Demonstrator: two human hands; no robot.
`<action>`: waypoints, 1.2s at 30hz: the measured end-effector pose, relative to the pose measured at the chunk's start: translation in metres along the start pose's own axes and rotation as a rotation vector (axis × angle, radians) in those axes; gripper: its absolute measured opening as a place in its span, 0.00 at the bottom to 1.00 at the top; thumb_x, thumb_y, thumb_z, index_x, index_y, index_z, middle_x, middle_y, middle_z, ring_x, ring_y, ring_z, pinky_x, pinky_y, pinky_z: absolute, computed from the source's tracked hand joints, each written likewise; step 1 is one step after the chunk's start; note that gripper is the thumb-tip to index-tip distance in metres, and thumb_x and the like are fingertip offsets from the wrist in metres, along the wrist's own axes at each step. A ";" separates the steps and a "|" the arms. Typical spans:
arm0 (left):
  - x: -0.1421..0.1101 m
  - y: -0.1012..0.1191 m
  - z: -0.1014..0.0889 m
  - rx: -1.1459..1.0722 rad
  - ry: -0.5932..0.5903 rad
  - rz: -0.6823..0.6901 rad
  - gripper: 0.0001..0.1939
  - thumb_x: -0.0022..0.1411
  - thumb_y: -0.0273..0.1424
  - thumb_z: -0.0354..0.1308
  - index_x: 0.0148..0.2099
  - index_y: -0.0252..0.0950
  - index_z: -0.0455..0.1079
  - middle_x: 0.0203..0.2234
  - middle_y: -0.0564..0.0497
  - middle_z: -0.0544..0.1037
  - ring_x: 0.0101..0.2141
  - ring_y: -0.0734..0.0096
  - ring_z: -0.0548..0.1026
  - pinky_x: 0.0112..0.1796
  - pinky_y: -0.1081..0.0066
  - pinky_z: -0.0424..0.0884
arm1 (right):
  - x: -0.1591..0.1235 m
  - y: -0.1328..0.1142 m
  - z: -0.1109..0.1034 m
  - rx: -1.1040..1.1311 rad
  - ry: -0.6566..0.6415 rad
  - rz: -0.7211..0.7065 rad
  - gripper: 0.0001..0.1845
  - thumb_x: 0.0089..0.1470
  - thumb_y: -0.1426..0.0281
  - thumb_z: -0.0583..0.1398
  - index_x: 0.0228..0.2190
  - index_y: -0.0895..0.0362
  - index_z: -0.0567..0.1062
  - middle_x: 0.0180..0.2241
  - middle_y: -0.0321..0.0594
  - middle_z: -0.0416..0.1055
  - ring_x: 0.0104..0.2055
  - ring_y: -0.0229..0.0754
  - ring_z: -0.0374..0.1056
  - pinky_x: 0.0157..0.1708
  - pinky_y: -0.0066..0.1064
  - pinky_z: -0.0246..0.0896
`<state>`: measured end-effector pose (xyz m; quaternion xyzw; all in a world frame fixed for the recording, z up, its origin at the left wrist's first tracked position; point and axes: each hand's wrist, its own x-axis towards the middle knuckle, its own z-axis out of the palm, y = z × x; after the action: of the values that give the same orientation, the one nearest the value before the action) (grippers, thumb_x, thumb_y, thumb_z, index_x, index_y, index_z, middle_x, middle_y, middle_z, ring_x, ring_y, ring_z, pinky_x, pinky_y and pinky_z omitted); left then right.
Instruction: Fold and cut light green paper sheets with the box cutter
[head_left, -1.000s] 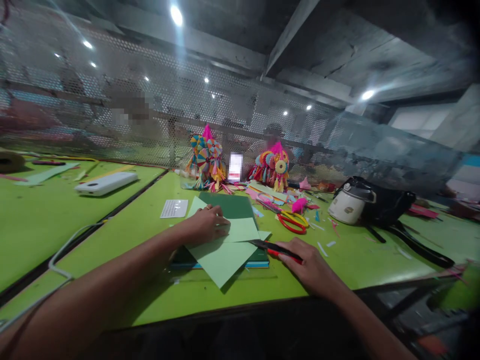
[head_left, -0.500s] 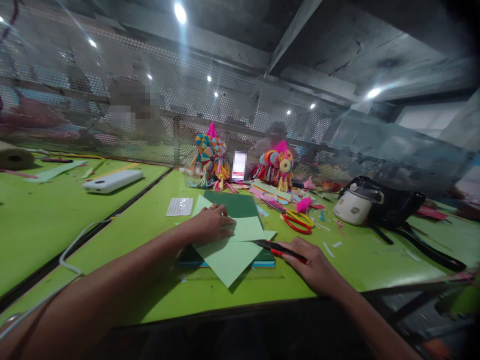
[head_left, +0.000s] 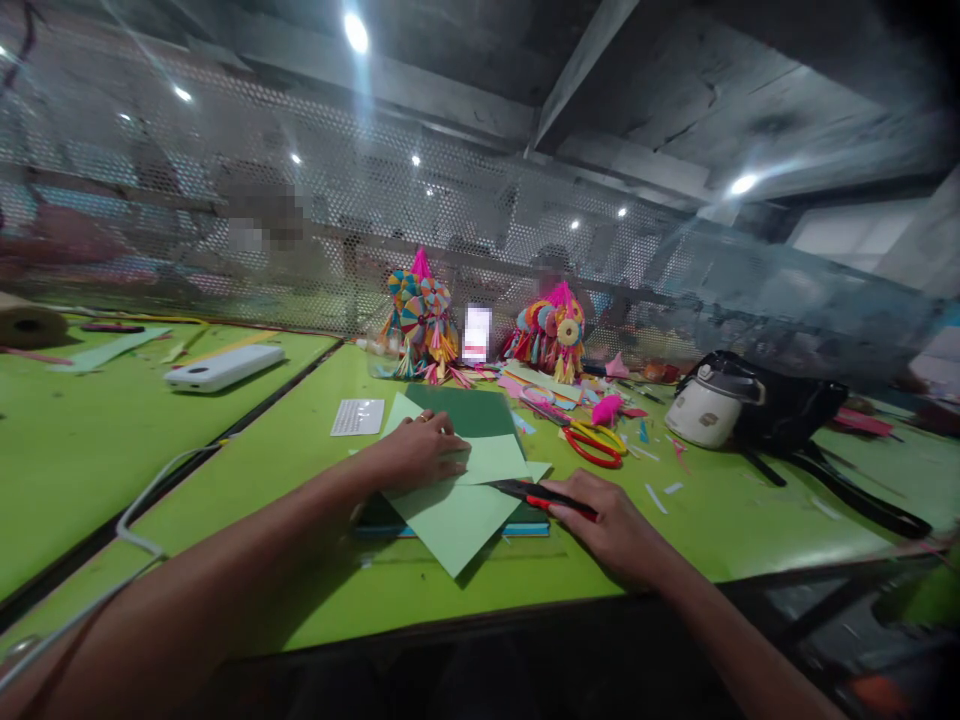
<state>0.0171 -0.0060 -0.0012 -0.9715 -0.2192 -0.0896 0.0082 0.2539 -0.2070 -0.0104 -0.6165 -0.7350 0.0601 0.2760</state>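
Note:
My left hand [head_left: 429, 450], fingers spread and a ring on one of them, presses down on sheets of light green paper [head_left: 459, 525]. The paper lies over a dark green pad or stack [head_left: 469, 405] on the table. My right hand [head_left: 604, 515] is wrapped round a red-and-black utility knife [head_left: 540, 494]. The knife's dark blade lies at the fold or edge between the upper and lower parts of the paper, just right of my left fingers. Part of the paper is hidden beneath my left hand.
Scissors [head_left: 594, 442] with red and yellow handles lie among paper scraps to the right. Paper ornaments [head_left: 424, 310] stand at the back beside a lit phone [head_left: 476, 335]. A white jug-like container [head_left: 705, 408] and black bag [head_left: 795, 400] sit right; a white power bank-like device [head_left: 225, 368] lies left.
My right hand has moved the knife a short way left, its blade reaching further along the paper's edge. My left hand has stayed in place on the paper.

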 end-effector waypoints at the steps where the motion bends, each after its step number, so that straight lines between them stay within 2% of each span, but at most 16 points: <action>1: 0.000 0.000 0.000 -0.001 -0.003 -0.002 0.18 0.63 0.44 0.52 0.53 0.48 0.70 0.45 0.43 0.69 0.43 0.55 0.67 0.43 0.58 0.64 | -0.001 0.000 0.000 -0.003 -0.003 0.001 0.16 0.62 0.65 0.55 0.49 0.53 0.74 0.36 0.42 0.72 0.38 0.42 0.67 0.40 0.33 0.62; 11: 0.001 0.003 -0.002 0.003 -0.022 -0.025 0.19 0.63 0.44 0.53 0.53 0.47 0.71 0.45 0.43 0.69 0.43 0.54 0.66 0.43 0.56 0.64 | -0.007 0.000 0.000 0.023 0.000 0.004 0.17 0.62 0.64 0.54 0.49 0.53 0.74 0.35 0.42 0.73 0.37 0.42 0.68 0.38 0.33 0.62; 17: 0.002 -0.005 0.002 0.018 -0.036 0.000 0.18 0.69 0.34 0.43 0.55 0.49 0.69 0.44 0.43 0.69 0.42 0.57 0.66 0.41 0.59 0.64 | 0.004 -0.005 0.005 0.060 0.014 -0.024 0.16 0.61 0.65 0.55 0.48 0.53 0.74 0.37 0.42 0.73 0.38 0.41 0.68 0.40 0.32 0.63; 24: 0.002 -0.007 0.003 0.044 -0.031 0.021 0.18 0.68 0.35 0.44 0.56 0.50 0.68 0.46 0.44 0.69 0.43 0.57 0.67 0.41 0.60 0.65 | -0.001 -0.003 0.003 0.066 -0.012 -0.014 0.17 0.61 0.65 0.55 0.50 0.53 0.73 0.38 0.43 0.73 0.39 0.42 0.68 0.41 0.33 0.63; 31: 0.002 -0.005 0.000 0.069 -0.037 0.028 0.19 0.69 0.35 0.43 0.56 0.48 0.67 0.45 0.43 0.69 0.42 0.56 0.67 0.42 0.58 0.65 | 0.014 -0.010 0.008 0.120 -0.005 -0.046 0.15 0.61 0.65 0.56 0.48 0.53 0.75 0.36 0.42 0.74 0.38 0.41 0.69 0.40 0.32 0.63; 36: 0.001 -0.005 0.001 0.063 -0.035 0.029 0.19 0.69 0.35 0.43 0.56 0.48 0.67 0.45 0.43 0.68 0.43 0.56 0.67 0.41 0.58 0.65 | 0.010 -0.008 0.008 0.136 -0.020 -0.046 0.16 0.61 0.65 0.56 0.48 0.53 0.74 0.37 0.42 0.73 0.38 0.40 0.69 0.39 0.32 0.64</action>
<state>0.0162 -0.0011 -0.0023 -0.9753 -0.2079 -0.0658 0.0361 0.2424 -0.1975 -0.0103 -0.5785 -0.7460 0.1095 0.3112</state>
